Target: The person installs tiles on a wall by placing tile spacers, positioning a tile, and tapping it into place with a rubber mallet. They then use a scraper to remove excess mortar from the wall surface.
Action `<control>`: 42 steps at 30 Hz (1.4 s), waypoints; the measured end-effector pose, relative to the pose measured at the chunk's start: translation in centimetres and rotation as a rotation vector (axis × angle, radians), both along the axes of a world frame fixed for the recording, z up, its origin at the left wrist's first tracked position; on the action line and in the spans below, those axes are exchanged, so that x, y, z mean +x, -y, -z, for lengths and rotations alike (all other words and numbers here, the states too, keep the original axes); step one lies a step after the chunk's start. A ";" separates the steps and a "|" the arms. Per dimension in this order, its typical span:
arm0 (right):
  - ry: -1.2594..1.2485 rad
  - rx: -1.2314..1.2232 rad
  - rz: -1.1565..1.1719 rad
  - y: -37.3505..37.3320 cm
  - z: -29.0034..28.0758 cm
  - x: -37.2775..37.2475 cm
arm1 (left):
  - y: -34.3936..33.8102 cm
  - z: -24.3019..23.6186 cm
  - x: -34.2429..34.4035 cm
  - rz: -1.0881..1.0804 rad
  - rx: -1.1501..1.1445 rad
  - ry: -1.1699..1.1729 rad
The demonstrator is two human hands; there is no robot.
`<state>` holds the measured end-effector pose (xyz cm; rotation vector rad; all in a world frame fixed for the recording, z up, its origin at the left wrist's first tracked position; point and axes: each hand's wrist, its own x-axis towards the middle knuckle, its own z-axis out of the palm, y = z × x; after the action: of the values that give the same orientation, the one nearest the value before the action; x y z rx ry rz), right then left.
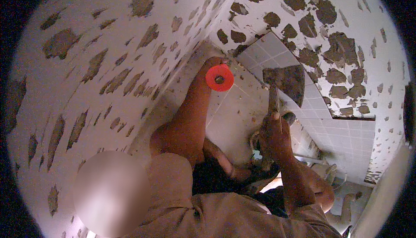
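My left hand (216,61) is stretched out toward the corner, its fingers mostly hidden behind a round red hand guard (212,81) with a dull metal end in the middle. It looks like a chisel seen end-on; its shaft and tip are hidden. To the right, my right hand (277,136) is closed around the wooden handle of a hatchet (289,82). The broad, dirty hatchet head stands up beyond the fist, in front of the tiled part of the right wall, apart from the red guard.
Light tiles (299,103) cover the lower right wall; above them the white plaster (320,30) has many chipped patches. The left wall (99,86) is pitted likewise and close to my left arm. Small debris lies on the pale floor (229,116). Pipes or fittings (331,171) show at lower right.
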<state>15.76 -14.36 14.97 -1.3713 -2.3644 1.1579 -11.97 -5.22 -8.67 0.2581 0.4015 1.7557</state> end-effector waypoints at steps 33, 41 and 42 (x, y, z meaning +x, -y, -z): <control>0.199 0.007 -0.198 1.4 -0.2 -6.5 | -1.4 2.7 0.9 -0.177 -0.109 0.010; 0.290 0.050 -0.377 0.0 -1.4 -11.1 | 1.2 3.1 1.0 -0.166 -0.140 0.019; 0.406 0.070 -0.389 -0.3 -1.1 -11.6 | 1.4 3.1 0.7 -0.175 -0.143 0.014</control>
<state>4.12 -14.07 16.08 -1.2556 -3.0332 0.9299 -11.32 -6.58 -11.79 0.1106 0.5504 1.8886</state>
